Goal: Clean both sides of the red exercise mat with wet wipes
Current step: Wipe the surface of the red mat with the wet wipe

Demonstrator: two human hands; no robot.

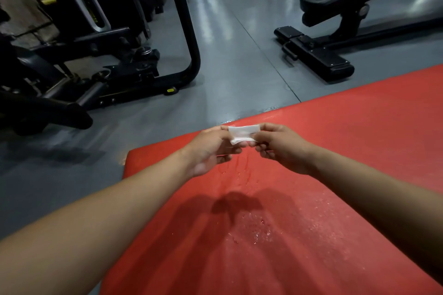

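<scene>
The red exercise mat [335,151] lies flat on the grey floor and fills the lower right of the view. Water drops and wet streaks glisten on its surface below my hands. A small folded white wet wipe [242,133] hangs in the air above the mat's far left edge. My left hand [211,148] pinches its left end and my right hand [280,146] pinches its right end. Both arms reach forward over the mat.
A black weight machine [96,55] with a curved frame stands on the floor at the left. A black adjustable bench [335,19] with its foot bar stands at the upper right, close to the mat's far edge. Grey floor [227,43] runs between them.
</scene>
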